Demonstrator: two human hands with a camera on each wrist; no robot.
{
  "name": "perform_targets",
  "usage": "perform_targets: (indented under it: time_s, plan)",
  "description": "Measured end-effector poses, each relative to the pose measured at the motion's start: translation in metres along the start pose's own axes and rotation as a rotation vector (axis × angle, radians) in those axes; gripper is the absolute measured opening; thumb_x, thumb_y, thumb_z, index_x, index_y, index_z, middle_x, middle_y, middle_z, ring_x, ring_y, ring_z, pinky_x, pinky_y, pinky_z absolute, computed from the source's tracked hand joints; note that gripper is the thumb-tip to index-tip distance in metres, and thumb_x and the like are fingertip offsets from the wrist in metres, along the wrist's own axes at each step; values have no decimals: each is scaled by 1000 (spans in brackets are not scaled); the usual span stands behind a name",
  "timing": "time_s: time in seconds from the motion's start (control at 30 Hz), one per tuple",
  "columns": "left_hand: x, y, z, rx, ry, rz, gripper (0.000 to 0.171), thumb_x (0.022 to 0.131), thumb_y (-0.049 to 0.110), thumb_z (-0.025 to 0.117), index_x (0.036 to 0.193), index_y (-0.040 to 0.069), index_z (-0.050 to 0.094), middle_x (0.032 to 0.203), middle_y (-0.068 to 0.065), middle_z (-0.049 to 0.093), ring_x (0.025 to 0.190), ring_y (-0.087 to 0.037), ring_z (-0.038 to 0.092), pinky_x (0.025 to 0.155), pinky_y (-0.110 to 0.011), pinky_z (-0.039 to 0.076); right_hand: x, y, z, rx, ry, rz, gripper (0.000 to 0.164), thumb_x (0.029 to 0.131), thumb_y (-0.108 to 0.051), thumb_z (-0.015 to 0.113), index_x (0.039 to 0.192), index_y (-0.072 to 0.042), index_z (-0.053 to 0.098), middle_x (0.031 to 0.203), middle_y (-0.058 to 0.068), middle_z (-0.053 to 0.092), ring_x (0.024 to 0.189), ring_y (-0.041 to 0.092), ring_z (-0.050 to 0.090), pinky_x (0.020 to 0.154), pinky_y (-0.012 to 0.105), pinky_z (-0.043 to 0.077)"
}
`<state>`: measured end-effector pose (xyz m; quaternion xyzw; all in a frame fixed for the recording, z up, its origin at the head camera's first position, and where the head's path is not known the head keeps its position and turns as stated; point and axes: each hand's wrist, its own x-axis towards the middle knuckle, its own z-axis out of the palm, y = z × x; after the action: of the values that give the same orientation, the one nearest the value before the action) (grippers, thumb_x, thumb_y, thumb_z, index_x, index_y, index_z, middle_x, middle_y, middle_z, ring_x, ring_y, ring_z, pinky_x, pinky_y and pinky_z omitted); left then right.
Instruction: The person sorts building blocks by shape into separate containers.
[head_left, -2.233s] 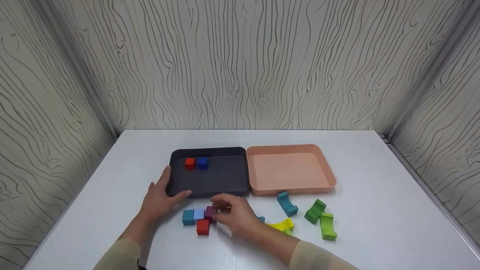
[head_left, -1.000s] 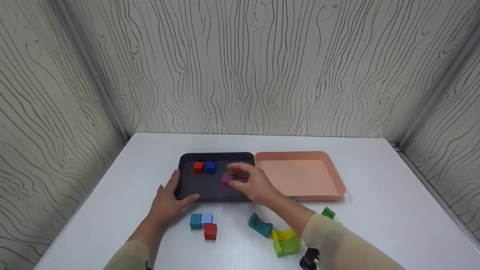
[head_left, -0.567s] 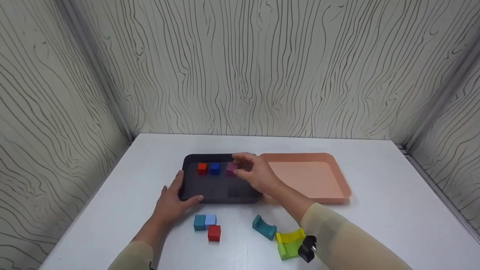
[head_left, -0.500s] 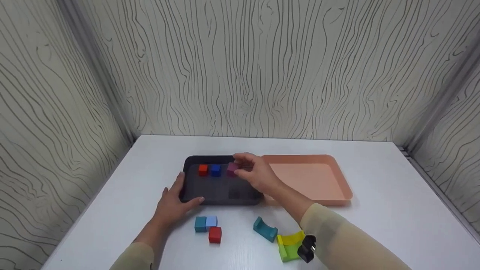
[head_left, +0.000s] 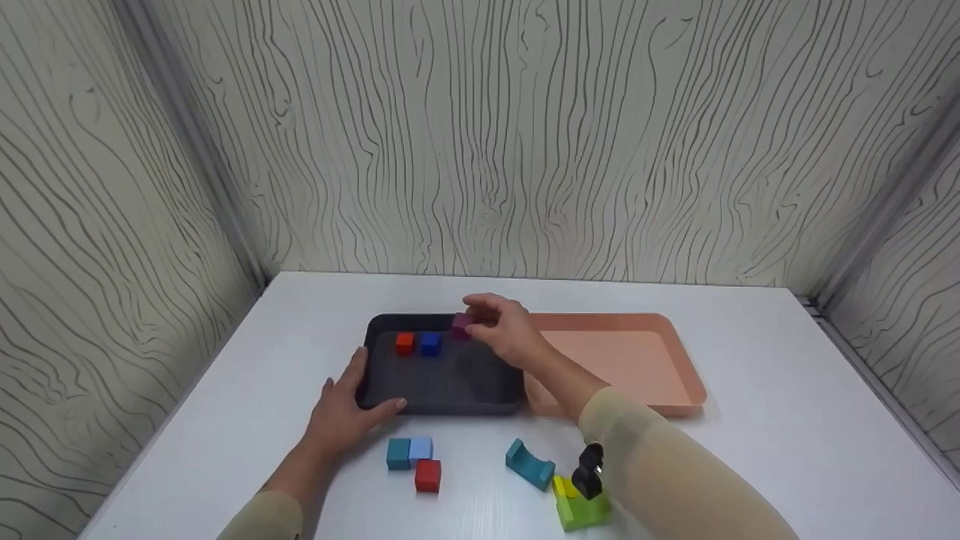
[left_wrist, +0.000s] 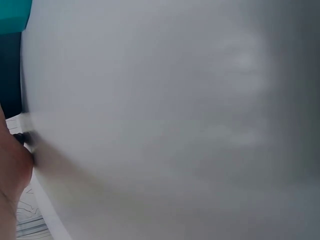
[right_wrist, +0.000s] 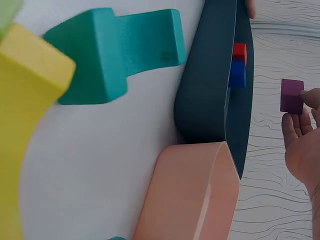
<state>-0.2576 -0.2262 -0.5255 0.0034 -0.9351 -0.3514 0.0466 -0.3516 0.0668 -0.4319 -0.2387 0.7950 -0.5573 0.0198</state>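
Note:
My right hand (head_left: 510, 332) pinches a purple cube (head_left: 461, 326) between thumb and fingers. In the right wrist view the purple cube (right_wrist: 291, 96) is held up above the dark tray (right_wrist: 207, 75). A red cube (head_left: 405, 343) and a blue cube (head_left: 430, 344) sit side by side in the dark tray (head_left: 442, 409), left of the held cube. My left hand (head_left: 341, 415) rests at that tray's front left corner, its fingers straight along the left side and its thumb at the front rim. The left wrist view shows mostly blurred white table.
A peach tray (head_left: 619, 409) adjoins the dark one on the right. In front lie a teal cube (head_left: 398, 454), a light blue cube (head_left: 421, 449) and a red cube (head_left: 428, 476). A teal curved block (head_left: 529, 465) and yellow (head_left: 564, 487) and lime (head_left: 582, 513) blocks lie nearer my right sleeve.
My right hand picked the purple cube from the group in front and carried it to the dark tray. Since half a second ago it has shifted farther back. The left hand stays at the tray.

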Motion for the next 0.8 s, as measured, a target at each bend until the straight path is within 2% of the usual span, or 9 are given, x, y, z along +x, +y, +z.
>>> perform_targets:
  time_s: [0.13, 0.3, 0.47, 0.6, 0.8]
  plan:
    - [0, 0, -2, 2, -19, -21, 123, 84, 73, 76, 172, 15, 12, 177, -11, 16, 159, -52, 10, 125, -67, 7, 7, 6, 1, -13, 1, 9, 43, 97, 4, 72, 139, 0, 66, 124, 15, 71, 117, 29, 68, 99, 38, 57]
    - [1, 1, -1, 6, -23, -26, 123, 84, 74, 76, 172, 16, 12, 177, -11, 16, 158, -53, 9, 124, -69, 6, 13, 12, 3, -53, -2, 31, 41, 97, 3, 71, 138, -2, 67, 124, 14, 71, 116, 26, 67, 100, 38, 56]
    - [0, 1, -1, 6, -30, -17, 123, 85, 72, 77, 172, 14, 12, 177, -12, 16, 160, -45, 13, 126, -66, 5, 18, 21, 7, -86, -3, 52, 39, 98, 1, 70, 137, -2, 67, 122, 13, 71, 114, 25, 66, 98, 38, 56]
    - [1, 1, -2, 12, -38, -6, 123, 86, 71, 76, 172, 12, 10, 177, -11, 14, 162, -37, 16, 128, -61, 2, 21, 27, 10, -109, -5, 84, 39, 99, -1, 70, 138, -4, 68, 123, 11, 71, 114, 24, 65, 101, 40, 54]
    - [2, 0, -4, 20, -45, -4, 123, 86, 72, 75, 172, 12, 9, 177, -12, 13, 162, -37, 14, 129, -60, 2, 24, 34, 15, -104, -11, 129, 38, 98, -1, 69, 136, -6, 69, 125, 11, 71, 115, 24, 63, 105, 42, 52]
